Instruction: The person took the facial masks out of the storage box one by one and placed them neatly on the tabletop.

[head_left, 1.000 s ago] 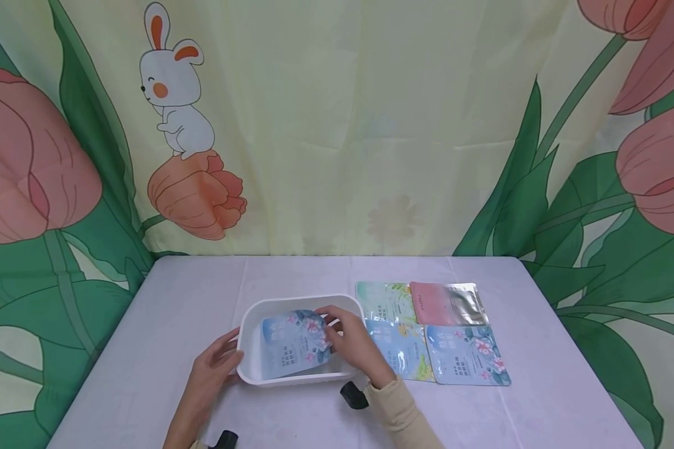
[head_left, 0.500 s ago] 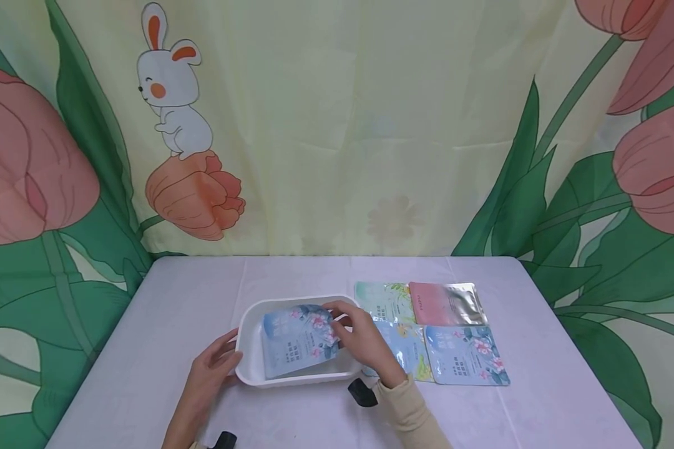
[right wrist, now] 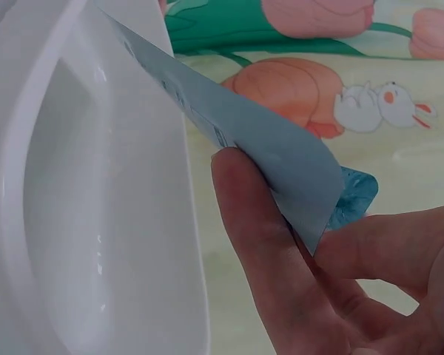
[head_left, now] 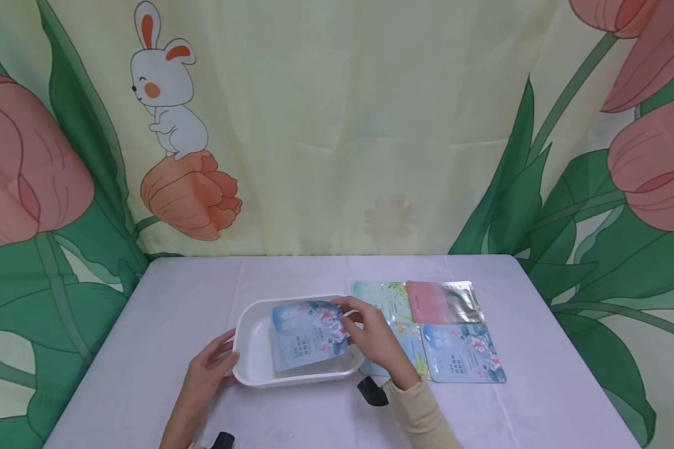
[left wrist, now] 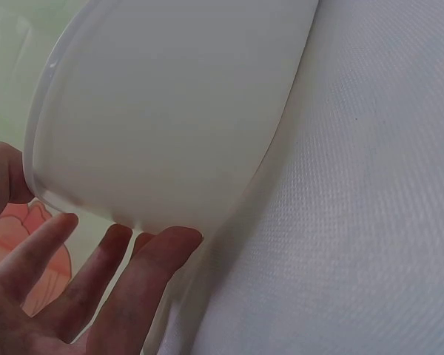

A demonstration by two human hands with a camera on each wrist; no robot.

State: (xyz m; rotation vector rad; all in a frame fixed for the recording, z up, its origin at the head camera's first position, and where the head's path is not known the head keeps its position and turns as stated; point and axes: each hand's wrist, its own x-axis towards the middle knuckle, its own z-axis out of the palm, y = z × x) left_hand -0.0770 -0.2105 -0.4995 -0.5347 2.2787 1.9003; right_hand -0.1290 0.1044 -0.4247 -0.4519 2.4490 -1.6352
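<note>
My right hand (head_left: 373, 333) pinches the right edge of a blue sheet mask packet (head_left: 303, 337) printed with pink flowers. The packet is tilted over the white plastic tray (head_left: 251, 349), its right side raised. In the right wrist view the packet (right wrist: 259, 137) is seen nearly edge-on, between the thumb and fingers. At the tray's left end, my left hand (head_left: 209, 362) rests its fingertips against the outside. Up close in the left wrist view, spread fingertips of the left hand (left wrist: 96, 274) touch the tray's end wall (left wrist: 163, 133).
Several sheet mask packets lie flat to the tray's right: a green one (head_left: 379, 296), a pink and silver one (head_left: 446, 302), a yellow-flowered blue one (head_left: 412, 343), partly covered by the right hand, and a pink-flowered blue one (head_left: 463, 352). A white cloth (head_left: 292, 418) covers the table.
My right hand has drawn the packet up and to the right within the tray's outline, lifting its right side. The left hand has stayed at the tray's left end.
</note>
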